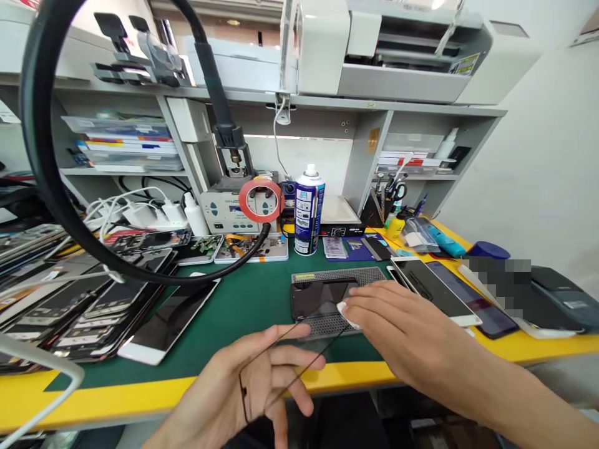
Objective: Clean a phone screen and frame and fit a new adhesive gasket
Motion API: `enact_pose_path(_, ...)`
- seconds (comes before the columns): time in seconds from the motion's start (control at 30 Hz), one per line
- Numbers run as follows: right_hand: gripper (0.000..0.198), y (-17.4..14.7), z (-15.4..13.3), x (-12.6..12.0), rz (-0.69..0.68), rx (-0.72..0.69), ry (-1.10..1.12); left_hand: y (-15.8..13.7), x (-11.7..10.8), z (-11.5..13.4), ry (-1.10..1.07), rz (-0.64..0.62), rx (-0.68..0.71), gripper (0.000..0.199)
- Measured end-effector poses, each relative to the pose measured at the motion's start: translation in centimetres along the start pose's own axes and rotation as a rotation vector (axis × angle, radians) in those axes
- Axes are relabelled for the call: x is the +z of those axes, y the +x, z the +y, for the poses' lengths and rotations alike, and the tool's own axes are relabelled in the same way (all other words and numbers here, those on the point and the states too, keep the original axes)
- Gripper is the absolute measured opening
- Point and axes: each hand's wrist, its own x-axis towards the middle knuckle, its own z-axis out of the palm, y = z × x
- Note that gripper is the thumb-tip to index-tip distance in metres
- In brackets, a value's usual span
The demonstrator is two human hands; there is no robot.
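A clear phone glass panel [272, 366] with a thin black border is tilted above the front of the bench. My left hand [248, 368] supports it, with the thumb along its edge and the fingers seen through it. My right hand [407, 318] has its fingers pressed together on a white wipe [350, 313], close to the upper right end of the glass; whether the wipe touches the glass I cannot tell. Behind both hands a dark phone [318, 296] lies flat on a grey perforated plate [374, 274].
Stacked phone screens [93, 312] and a white-framed phone [163, 324] lie left. A spray can [309, 212] and red tape roll [261, 199] stand behind. More phones [435, 290] lie right. A black cable loop [30, 112] hangs at left over the green mat [248, 299].
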Motion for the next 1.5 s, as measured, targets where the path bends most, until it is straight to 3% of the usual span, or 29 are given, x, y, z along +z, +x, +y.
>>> enact_pose_path(0.1,0.040,0.6,-0.3,-1.9,-0.193,0.070,0.101,-0.9,0.5,1.1,0.253,0.044,0.089,0.045)
enact_pose_path(0.2,0.029,1.8,-0.4,-3.1,-0.335,0.067,0.207,-1.5,1.2,1.6,0.428,-0.011,0.081,0.049)
enact_pose_path(0.33,0.024,4.3,0.0,-2.7,-0.397,0.156,0.418,-1.2,1.6,1.5,0.504,-0.044,0.038,0.042)
enact_pose_path(0.5,0.023,6.8,1.4,-1.7,-0.346,0.343,0.714,-0.5,0.7,2.3,0.239,-0.098,0.002,0.036)
enact_pose_path(0.6,0.021,7.5,2.1,-0.8,-0.185,0.513,0.778,-0.2,0.0,3.7,0.102,-0.155,-0.015,0.041)
enact_pose_path(0.7,0.021,7.5,2.0,1.4,0.154,0.550,0.544,0.7,-0.6,5.3,0.011,-0.202,-0.024,0.049)
enact_pose_path(0.77,0.024,7.2,1.4,3.4,0.330,0.351,0.282,1.7,-1.0,6.0,-0.029,-0.243,-0.017,0.052)
enact_pose_path(0.83,0.032,6.8,0.6,5.2,0.335,0.117,0.077,2.7,-1.5,6.4,-0.065,-0.286,-0.012,0.052)
enact_pose_path(0.9,0.038,6.5,-0.1,6.4,0.295,0.049,-0.048,3.6,-2.1,6.5,-0.089,-0.318,-0.004,0.048)
enact_pose_path(1.1,0.049,6.1,-1.0,7.3,0.127,0.121,0.008,4.1,-3.0,6.2,-0.105,-0.323,0.040,0.044)
enact_pose_path(1.27,0.022,6.7,0.2,7.2,0.329,0.236,0.297,3.6,-2.9,6.0,-0.070,-0.318,0.018,0.047)
enact_pose_path(1.37,0.013,7.3,1.1,6.3,0.216,0.402,0.528,3.2,-2.8,6.1,-0.045,-0.284,-0.007,0.051)
enact_pose_path(1.5,0.034,7.9,1.9,4.6,-0.093,0.557,0.792,3.0,-2.7,6.1,-0.016,-0.281,-0.094,0.052)
